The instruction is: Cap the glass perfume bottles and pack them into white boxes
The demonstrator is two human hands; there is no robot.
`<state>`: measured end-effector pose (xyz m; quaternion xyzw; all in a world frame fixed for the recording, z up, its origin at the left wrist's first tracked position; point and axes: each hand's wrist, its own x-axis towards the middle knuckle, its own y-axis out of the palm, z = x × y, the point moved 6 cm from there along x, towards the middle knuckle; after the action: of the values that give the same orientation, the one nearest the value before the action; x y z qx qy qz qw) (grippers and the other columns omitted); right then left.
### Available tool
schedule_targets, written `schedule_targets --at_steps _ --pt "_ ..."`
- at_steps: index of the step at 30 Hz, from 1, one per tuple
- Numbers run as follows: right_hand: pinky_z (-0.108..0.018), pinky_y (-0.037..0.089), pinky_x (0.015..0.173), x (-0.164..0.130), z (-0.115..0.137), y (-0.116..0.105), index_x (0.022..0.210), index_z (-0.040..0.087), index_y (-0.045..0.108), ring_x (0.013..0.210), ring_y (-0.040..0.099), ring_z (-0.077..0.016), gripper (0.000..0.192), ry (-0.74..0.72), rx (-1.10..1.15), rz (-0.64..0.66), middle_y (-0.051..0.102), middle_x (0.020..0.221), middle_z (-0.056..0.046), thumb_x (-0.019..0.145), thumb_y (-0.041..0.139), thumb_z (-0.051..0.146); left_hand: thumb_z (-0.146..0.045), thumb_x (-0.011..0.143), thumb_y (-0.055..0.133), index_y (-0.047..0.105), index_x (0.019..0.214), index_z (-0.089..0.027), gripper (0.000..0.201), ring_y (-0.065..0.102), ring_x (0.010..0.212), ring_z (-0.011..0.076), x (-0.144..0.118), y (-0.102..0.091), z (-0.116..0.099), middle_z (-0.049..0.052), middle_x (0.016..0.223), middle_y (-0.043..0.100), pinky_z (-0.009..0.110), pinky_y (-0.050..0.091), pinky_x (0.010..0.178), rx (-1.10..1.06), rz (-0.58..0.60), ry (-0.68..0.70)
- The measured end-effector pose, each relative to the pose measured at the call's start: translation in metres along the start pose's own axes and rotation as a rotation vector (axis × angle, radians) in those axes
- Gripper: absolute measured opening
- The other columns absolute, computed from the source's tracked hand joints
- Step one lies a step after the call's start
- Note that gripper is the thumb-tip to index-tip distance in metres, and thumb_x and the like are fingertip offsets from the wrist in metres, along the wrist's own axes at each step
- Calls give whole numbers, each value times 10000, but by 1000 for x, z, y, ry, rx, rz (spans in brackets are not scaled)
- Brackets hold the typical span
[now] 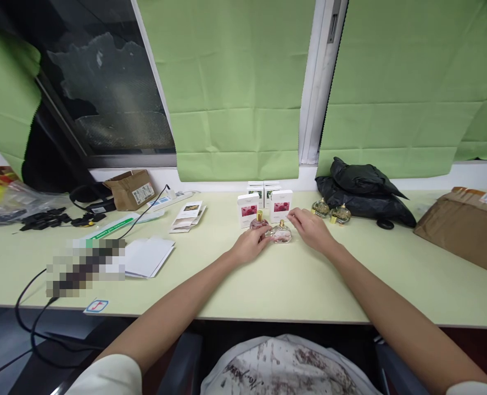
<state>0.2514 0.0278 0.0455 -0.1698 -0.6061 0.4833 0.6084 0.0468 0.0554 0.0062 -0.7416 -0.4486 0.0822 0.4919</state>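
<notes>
Two small pink perfume bottles with gold caps stand on the pale green table. My left hand rests by the left pink bottle, fingertips touching it. My right hand lies just right of the right pink bottle, fingers spread, close to it or touching. Behind the bottles stand two white boxes with pink pictures, the left box and the right box. More white boxes stand further back. Two greenish bottles with gold caps sit to the right.
A black plastic bag lies at the back right, a brown parcel at the far right. On the left are folded papers, leaflets, a small cardboard box, black cables and a power strip.
</notes>
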Motion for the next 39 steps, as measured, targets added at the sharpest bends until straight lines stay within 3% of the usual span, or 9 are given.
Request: schedule_targets --at_steps 3,5,11,19,24,29,32,35,39 --pt "-324 449 777 1 -22 -8 1090 181 617 960 672 -270 307 143 -273 -9 717 1006 -126 1104 355 342 -451 1037 534 632 1428 -190 481 695 929 249 -1 -1 0 102 1094 764 344 512 870 12 2 -12" --pt "-342 472 788 -1 -38 -7 1101 147 618 999 688 -299 283 272 -391 50 719 1067 -169 1084 378 297 -478 1034 534 629 1434 -199 497 696 928 252 -1 -1 1 95 1065 766 343 514 855 14 9 -25" --pt "-429 539 863 -13 -70 2 1287 74 576 1064 720 -360 362 577 -446 217 692 1207 -264 1052 434 311 -519 1027 530 628 1441 -211 525 697 924 261 -1 1 4 91 1038 769 353 515 842 15 18 -41" --pt "-456 524 926 -18 -77 12 1284 55 611 1132 703 -374 357 658 -394 369 717 1163 -275 1032 437 240 -507 1025 528 630 1443 -210 523 689 910 259 -2 -2 2 96 1034 767 351 524 839 15 25 -57" --pt "-420 522 879 -12 -65 8 1277 83 584 1074 702 -342 336 549 -410 298 695 1192 -250 1056 419 274 -501 1021 536 631 1442 -207 522 689 915 252 -2 -3 0 96 1042 765 342 522 857 3 21 -49" --pt "-386 501 863 -1 -26 0 1259 185 617 1088 644 -315 328 143 -304 78 664 1182 -173 1088 366 308 -488 1027 524 625 1448 -193 523 691 898 253 -2 -3 -1 80 992 766 348 516 848 9 16 -30" --pt "-410 484 940 -1 -3 -6 1351 223 594 1121 604 -308 364 -4 -130 -59 651 1191 -146 1094 355 318 -486 1031 514 621 1450 -198 519 692 887 253 -2 -3 0 69 965 767 349 514 833 12 13 -22" --pt "-422 475 986 -3 11 -9 1430 233 522 1099 604 -292 383 -57 53 -153 659 1194 -122 1091 388 351 -483 1028 522 623 1447 -203 514 692 893 254 -2 -3 0 69 969 767 348 513 836 11 10 -20" --pt "-388 511 891 -5 15 -11 1359 217 508 967 634 -251 356 -14 247 -228 664 1189 -105 1059 492 408 -505 1027 518 625 1445 -202 527 690 888 253 -3 -4 0 71 986 763 346 514 831 4 6 -28"
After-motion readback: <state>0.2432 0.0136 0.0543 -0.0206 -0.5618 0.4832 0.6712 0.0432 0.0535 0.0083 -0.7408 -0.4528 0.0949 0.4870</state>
